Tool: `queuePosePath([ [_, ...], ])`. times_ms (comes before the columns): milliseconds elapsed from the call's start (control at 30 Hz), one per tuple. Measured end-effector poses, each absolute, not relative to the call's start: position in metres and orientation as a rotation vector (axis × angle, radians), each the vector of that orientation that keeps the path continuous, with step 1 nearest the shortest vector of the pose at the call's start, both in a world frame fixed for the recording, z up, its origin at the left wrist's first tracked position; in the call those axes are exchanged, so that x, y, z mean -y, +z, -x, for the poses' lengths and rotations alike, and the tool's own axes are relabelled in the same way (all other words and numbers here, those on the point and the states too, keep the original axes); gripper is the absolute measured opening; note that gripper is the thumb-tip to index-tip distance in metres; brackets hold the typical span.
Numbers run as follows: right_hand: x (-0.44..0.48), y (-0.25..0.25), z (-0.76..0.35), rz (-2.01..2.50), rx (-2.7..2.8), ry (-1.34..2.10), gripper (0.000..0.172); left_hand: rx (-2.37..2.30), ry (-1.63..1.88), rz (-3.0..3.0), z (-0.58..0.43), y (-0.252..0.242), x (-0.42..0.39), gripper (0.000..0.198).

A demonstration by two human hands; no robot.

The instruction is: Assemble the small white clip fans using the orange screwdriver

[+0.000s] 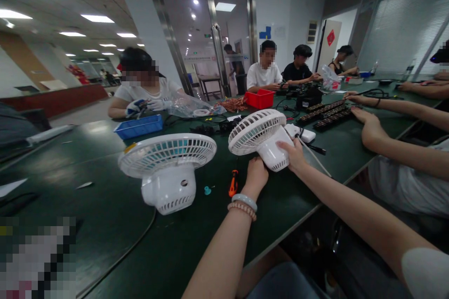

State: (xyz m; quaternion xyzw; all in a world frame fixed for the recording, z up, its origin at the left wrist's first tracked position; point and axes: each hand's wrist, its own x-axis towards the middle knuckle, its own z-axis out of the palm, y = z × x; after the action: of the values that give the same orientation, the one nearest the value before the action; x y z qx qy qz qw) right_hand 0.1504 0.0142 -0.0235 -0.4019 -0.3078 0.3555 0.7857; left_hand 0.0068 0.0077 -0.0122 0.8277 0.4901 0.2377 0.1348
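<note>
While reaching over the bench (pixel 105 205), grips the tipped-up small fan (pixel 261 138) with the right hand (pixel 294 155) wrapped round its back. Curls the left hand (pixel 256 175) shut right under it. Orange screwdriver (pixel 233 183) just left, big fan (pixel 167 168) further left.

A second white fan (pixel 167 168) lies grille-up on the green worktop (pixel 87 205) to my left, with a dark cable (pixel 133 245) curving near it. Just right of it, an orange screwdriver (pixel 233 183) and a small teal piece (pixel 207 190) lie close together. Farther off sit a blue tray (pixel 139 126) and a red bin (pixel 259 98). On the right, a co-worker's hand (pixel 368 124) rests by black strips (pixel 328 114). More people sit at the far edge, before a glass door (pixel 206 37).
</note>
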Motion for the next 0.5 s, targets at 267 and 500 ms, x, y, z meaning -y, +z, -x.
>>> queuePosePath([
  [267, -0.0048, -0.0157, -0.1437, 0.865, 0.679, 0.742, 0.044, -1.493, 0.605, -2.445, -0.0075, -0.0138, -0.0061, 0.042],
  [500, -0.0049, -0.0147, -0.1464, 0.875, 0.639, 0.769, 0.045, -1.575, 0.598, -2.465, -0.0086, -0.0152, -0.0041, 0.035],
])
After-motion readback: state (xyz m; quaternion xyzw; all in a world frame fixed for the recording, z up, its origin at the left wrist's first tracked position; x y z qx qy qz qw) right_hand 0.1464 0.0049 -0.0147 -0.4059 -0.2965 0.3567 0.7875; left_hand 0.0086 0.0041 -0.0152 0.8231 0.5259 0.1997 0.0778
